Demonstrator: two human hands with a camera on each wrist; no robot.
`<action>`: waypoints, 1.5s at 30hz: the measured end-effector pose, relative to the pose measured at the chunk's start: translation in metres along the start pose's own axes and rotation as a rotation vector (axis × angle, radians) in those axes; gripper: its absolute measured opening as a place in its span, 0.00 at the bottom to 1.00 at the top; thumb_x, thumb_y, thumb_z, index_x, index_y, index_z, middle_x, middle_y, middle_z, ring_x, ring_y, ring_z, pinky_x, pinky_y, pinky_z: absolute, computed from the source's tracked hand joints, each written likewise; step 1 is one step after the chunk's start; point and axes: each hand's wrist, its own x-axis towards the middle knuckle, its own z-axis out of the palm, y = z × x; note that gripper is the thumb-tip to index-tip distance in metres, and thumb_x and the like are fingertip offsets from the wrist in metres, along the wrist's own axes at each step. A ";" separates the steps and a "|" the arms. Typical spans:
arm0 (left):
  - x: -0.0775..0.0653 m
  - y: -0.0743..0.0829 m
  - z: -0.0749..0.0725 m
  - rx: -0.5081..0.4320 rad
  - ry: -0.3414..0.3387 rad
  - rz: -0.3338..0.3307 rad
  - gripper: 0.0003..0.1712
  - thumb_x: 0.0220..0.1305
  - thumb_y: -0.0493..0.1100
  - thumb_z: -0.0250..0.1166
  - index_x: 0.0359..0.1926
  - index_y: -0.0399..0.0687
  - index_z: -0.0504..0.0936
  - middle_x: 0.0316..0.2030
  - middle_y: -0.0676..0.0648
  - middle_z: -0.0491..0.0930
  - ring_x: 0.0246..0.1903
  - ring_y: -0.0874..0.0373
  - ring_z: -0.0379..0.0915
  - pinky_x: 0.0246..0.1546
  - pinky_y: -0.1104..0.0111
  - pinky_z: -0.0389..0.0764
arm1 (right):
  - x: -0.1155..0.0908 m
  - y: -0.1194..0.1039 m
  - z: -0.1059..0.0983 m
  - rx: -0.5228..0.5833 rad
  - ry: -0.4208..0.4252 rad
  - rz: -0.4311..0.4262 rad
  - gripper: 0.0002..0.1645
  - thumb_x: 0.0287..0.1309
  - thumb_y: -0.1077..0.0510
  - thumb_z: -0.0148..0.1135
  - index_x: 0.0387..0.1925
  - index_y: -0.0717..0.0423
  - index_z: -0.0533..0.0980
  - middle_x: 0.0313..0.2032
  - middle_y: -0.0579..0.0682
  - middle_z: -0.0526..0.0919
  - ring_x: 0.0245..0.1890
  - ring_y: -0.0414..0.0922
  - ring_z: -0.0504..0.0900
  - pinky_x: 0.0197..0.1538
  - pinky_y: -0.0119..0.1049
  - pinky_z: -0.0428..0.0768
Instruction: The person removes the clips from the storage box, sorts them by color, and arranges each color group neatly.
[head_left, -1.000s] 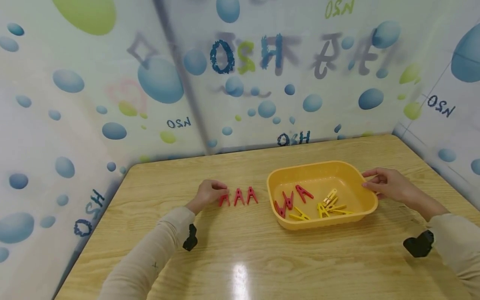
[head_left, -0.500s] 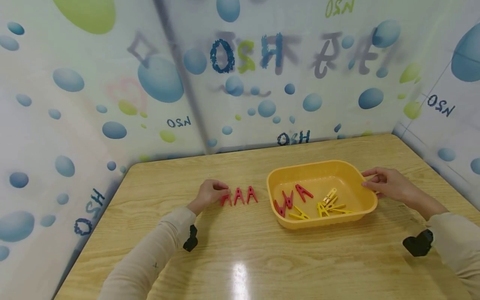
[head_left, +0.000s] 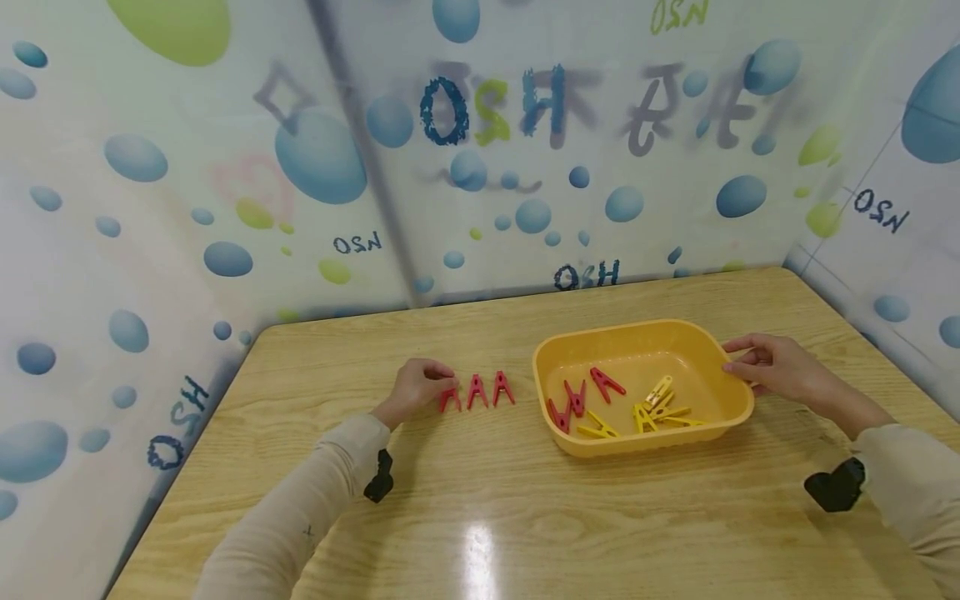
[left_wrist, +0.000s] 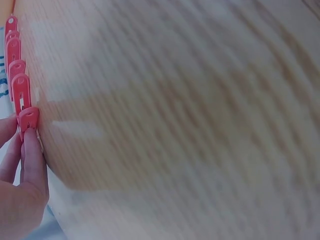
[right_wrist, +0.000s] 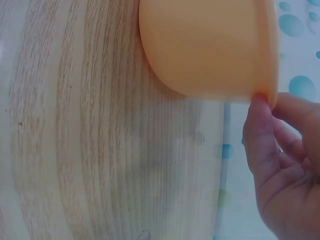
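Between thumb and fingertips, my left hand [head_left: 415, 390] pinches a red clothespin [head_left: 450, 400] standing on the tabletop. To its right, a second red clothespin [head_left: 477, 392] and a third red clothespin [head_left: 503, 388] stand legs down in the same row. The left wrist view has the pinched clothespin [left_wrist: 29, 117] at the near end of that line. My right hand [head_left: 780, 371] grips the right rim of a yellow plastic basin [head_left: 705, 367], thumb inside and fingers outside. Inside the basin lie red clothespins [head_left: 576, 400] at the left and yellow clothespins [head_left: 660, 408] towards the front.
The wooden table [head_left: 420, 517] extends in front of the basin and the row. A printed curtain [head_left: 480, 200] with blue and green drops rises along its back and sides. A black strap piece [head_left: 380, 477] hangs below the left sleeve.
The left hand and its clothespin have shifted only very slightly sideways beside the row. The right hand and the basin have stayed in place.
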 end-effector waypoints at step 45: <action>0.003 0.132 0.033 0.192 -0.363 0.396 0.16 0.59 0.46 0.59 0.46 0.43 0.77 0.35 0.50 0.77 0.35 0.59 0.73 0.35 0.73 0.74 | -0.001 -0.001 0.000 -0.021 0.006 -0.016 0.35 0.57 0.48 0.55 0.54 0.73 0.60 0.34 0.58 0.77 0.28 0.44 0.77 0.31 0.35 0.78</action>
